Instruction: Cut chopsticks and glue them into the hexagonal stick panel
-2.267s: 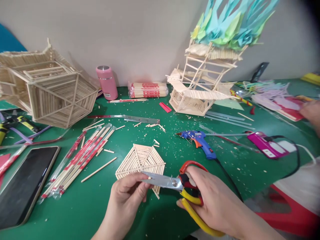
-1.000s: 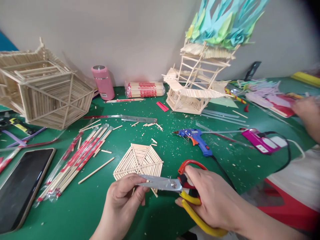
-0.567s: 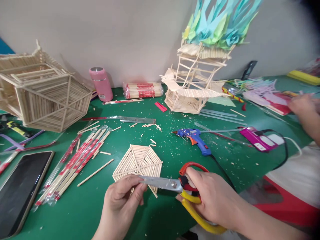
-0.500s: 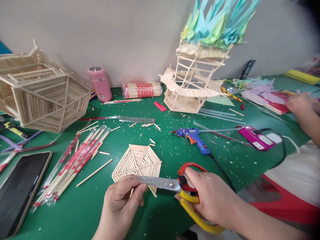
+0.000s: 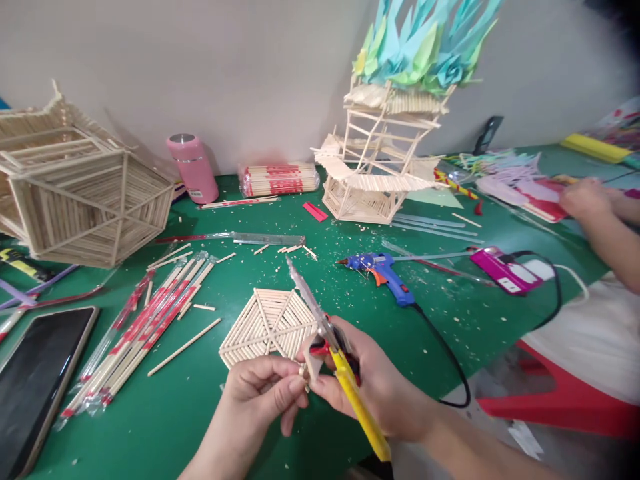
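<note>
My left hand (image 5: 265,393) is low in the middle, its thumb and fingers pinched on a short piece of wooden stick (image 5: 303,369). My right hand (image 5: 380,390) touches it and grips red and yellow scissors (image 5: 320,320). The closed blades point up and away to the left, over a flat hexagonal panel of glued sticks (image 5: 263,327). That panel lies on the green table (image 5: 320,220) just beyond both hands. The right thumb and forefinger also meet at the small stick piece.
A large hexagonal stick basket (image 5: 85,200) stands left, with wrapped chopsticks (image 5: 145,320) and a dark tablet (image 5: 35,373) nearer. A pink bottle (image 5: 193,167), stick tower (image 5: 370,180), metal ruler (image 5: 267,238) and blue glue gun (image 5: 380,270) lie behind. Another person's hand (image 5: 585,200) works at right.
The scissors lay level with blades pointing left at my left fingers; now they stand tilted up and away. My right hand has drawn in to meet my left hand at the stick piece.
</note>
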Demonstrator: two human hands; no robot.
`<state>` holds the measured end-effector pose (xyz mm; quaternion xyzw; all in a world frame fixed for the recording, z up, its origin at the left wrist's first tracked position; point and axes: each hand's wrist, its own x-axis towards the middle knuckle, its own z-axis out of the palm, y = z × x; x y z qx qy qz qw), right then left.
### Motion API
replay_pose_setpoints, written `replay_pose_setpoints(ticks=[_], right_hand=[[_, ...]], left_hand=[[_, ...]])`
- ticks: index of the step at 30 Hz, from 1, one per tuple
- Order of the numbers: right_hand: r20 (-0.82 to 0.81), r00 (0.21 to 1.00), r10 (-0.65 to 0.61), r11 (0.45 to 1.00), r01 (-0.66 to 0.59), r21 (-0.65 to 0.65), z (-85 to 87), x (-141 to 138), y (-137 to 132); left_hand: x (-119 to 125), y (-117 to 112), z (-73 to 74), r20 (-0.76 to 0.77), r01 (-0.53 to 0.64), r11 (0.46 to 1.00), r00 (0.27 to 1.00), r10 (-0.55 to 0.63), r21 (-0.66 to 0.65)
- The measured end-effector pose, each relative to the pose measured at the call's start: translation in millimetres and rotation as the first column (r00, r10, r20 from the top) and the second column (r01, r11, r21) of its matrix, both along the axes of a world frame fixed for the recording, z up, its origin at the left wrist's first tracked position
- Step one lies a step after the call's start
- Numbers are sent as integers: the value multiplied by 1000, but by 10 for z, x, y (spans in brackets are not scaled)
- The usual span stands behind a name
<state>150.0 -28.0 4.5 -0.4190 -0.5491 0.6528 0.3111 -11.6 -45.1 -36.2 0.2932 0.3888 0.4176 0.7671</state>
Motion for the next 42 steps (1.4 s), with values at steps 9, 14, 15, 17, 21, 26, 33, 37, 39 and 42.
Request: replay_pose_setpoints(ticks=[9,14,15,17,21,26,33,37,39,42], right_hand=[[-103,994,-47,998,50,27,-85,-95,38],[84,991,-101,991,93,99,-97,-50,53],[145,983,-108,990,93,105,-85,-13,53],[300,950,-91,990,55,127,-55,90,41],[690,719,-85,936,-179,302,-40,327,-31],[843,511,-165,858,-347,379,-80,464,-140],[862,484,-151,860,-365,356,-44,435,-154],[853,503,-141,865,-357,354,-56,431,-155],[852,506,-133,867,-358,348,-63,434,-159],[856,504,-113,866,-373,334,-58,438,-168]], left_hand=[[39,1,28,100,11,995,995,0,-104],[17,-9,23,89,-11,995,996,19,-96],[8,-8,18,77,-20,997,997,26,-79],[-10,-2,9,45,-45,998,998,47,-48],[-44,14,-7,-53,-132,991,990,133,21],[-82,8,9,-174,-173,973,964,199,154],[-80,9,65,-280,-152,905,919,277,397],[-85,15,45,-321,-132,861,891,320,491],[-91,14,33,-340,-114,832,876,342,544],[-96,18,27,-371,-78,789,852,371,610]])
